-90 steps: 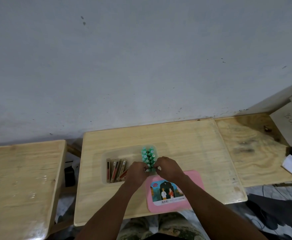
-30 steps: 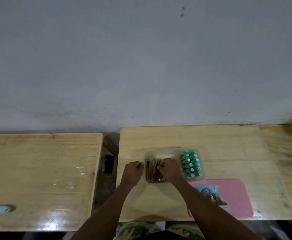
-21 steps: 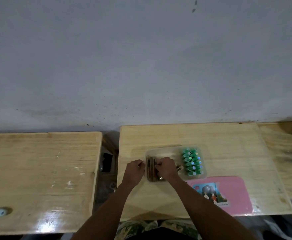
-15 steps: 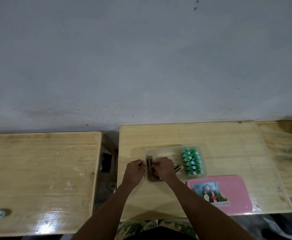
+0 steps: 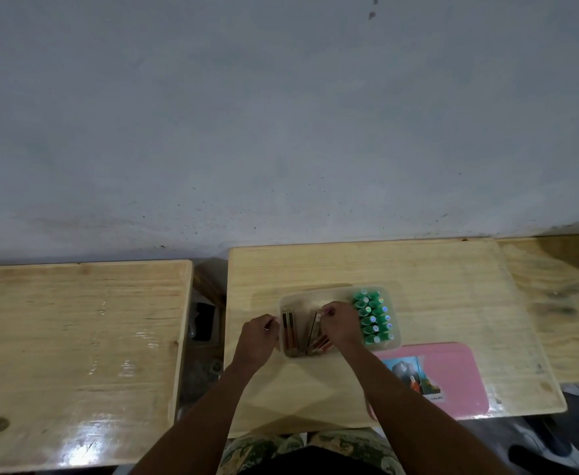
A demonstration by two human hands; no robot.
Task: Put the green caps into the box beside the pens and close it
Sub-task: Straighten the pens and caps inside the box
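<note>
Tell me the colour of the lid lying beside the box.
Pink, with a picture label; the lid shows in the head view.

Both hands (image 5: 259,339) (image 5: 339,326) forward, fingers curled

Bare forearms, no sleeves, and camo-print trousers (image 5: 315,447) in green and tan down at the near edge.
</note>
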